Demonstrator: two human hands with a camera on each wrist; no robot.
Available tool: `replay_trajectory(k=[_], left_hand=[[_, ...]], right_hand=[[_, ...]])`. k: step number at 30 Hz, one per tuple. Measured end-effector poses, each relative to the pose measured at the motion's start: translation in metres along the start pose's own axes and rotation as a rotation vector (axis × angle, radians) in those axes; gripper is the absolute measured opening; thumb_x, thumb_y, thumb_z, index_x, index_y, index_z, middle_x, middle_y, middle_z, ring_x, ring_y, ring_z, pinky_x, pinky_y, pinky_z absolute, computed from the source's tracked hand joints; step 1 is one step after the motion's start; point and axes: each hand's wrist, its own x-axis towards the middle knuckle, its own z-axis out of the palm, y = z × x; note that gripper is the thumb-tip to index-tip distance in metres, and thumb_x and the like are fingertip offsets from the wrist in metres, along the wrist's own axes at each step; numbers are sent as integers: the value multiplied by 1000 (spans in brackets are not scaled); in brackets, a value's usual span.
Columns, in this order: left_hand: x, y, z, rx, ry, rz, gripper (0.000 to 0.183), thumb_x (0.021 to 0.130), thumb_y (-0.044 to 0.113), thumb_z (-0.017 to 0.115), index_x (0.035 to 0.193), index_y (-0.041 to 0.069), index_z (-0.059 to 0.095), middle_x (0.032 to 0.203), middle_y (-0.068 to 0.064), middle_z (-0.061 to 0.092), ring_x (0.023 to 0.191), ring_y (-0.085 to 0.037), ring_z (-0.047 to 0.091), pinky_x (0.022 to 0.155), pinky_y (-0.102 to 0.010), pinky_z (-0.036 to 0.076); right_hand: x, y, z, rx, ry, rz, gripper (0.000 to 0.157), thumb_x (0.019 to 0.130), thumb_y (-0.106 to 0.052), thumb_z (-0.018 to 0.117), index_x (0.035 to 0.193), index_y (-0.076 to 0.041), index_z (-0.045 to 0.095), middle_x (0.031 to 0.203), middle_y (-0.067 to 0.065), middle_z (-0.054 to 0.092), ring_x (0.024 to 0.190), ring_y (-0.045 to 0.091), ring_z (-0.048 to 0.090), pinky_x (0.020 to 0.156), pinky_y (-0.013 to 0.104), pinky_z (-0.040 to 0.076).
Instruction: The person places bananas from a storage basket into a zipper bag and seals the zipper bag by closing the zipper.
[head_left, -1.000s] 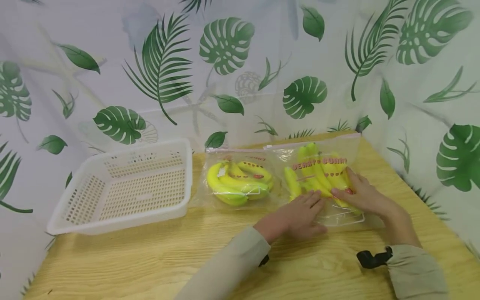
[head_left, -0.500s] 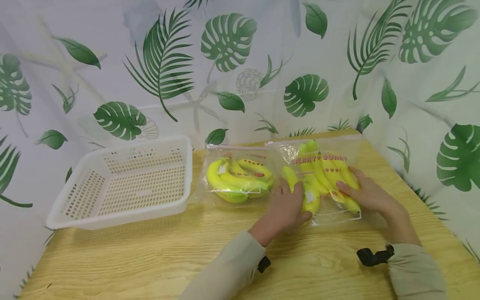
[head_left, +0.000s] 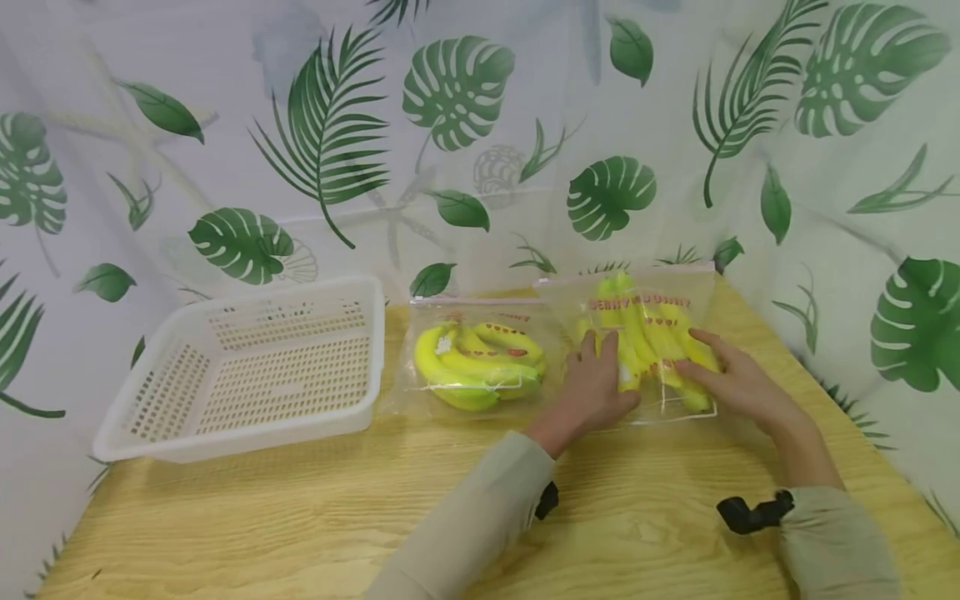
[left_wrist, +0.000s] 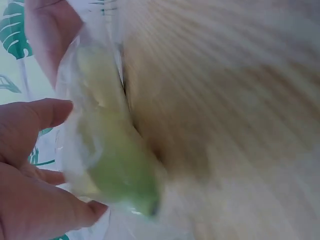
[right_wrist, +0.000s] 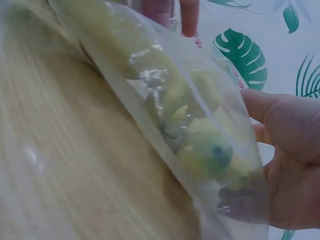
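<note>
A clear zip bag of bananas [head_left: 637,333] with red print lies at the right of the table, with both hands at it. My left hand [head_left: 592,383] holds its left front part, fingers spread over the bananas and thumb toward the front edge. My right hand [head_left: 738,383] grips the bag's right side, thumb on top; in the right wrist view some fingertips [right_wrist: 240,202] show through the film. The left wrist view shows a green-tipped banana [left_wrist: 125,170] inside the plastic beside my left fingers. Part of the bag is hidden under the hands.
A second clear bag of bananas [head_left: 480,362] lies just left of the first. A white plastic basket [head_left: 251,433] stands farther left on the wooden table [head_left: 300,517]. Leaf-patterned cloth [head_left: 525,108] hangs behind and at the sides.
My left hand first went left along the bag's front, then slightly right and back. The bag's front edge has shifted back, and its bananas sit closer together. My right hand has moved little.
</note>
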Motion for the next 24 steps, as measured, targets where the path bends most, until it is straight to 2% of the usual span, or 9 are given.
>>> replay_trajectory(k=[3,5,9,11,13,17,21,24], left_hand=[[12,1,-1,44,47,32,76,95,39,62,158,19,23,162,-19,16,144,-39,27,110,-42,39],[18,-2,2,133,56,33,73,98,46,56,158,19,23,162,-22,12,146,-39,24,112,-43,36],[22,-11,13,454,23,43,79,99,64,35,161,23,9,164,-22,-3,151,-38,9,118,-47,26],[22,-19,16,615,19,59,84,97,71,27,161,24,0,164,-22,-10,152,-37,1,120,-48,19],[23,-23,18,720,38,71,90,94,76,23,161,22,-5,163,-22,-13,152,-38,-4,121,-49,15],[24,-25,17,780,25,38,96,90,81,19,161,20,-4,165,-17,-10,152,-33,-4,122,-46,13],[23,-26,14,735,-35,5,96,91,80,14,161,16,0,166,-14,2,153,-29,7,121,-42,18],[25,-28,10,719,-48,-13,97,90,80,14,161,14,3,165,-16,9,152,-30,13,120,-43,21]], right_hand=[[13,-10,-7,-61,28,-37,82,102,-45,51,157,3,13,158,35,14,140,60,15,105,73,23],[22,-13,-9,-143,57,-64,81,102,-47,48,157,1,14,157,37,13,139,62,13,104,76,20],[38,-19,-2,-381,132,-117,81,101,-55,44,159,-6,15,157,38,5,140,63,2,103,80,9],[49,-25,7,-474,138,-119,84,99,-62,41,160,-13,13,160,34,-1,142,61,-6,103,81,4],[59,-31,13,-544,125,-104,86,96,-68,38,161,-18,11,161,30,-4,143,58,-10,102,82,0],[78,-39,16,-587,49,-51,89,93,-75,35,161,-24,8,162,28,-7,142,59,-12,95,87,-1],[95,-40,16,-569,-43,-27,89,92,-77,33,161,-26,7,162,28,-9,141,62,-11,90,90,2],[105,-42,17,-564,-71,-29,90,92,-77,33,161,-26,6,162,27,-9,141,61,-11,91,89,1]])
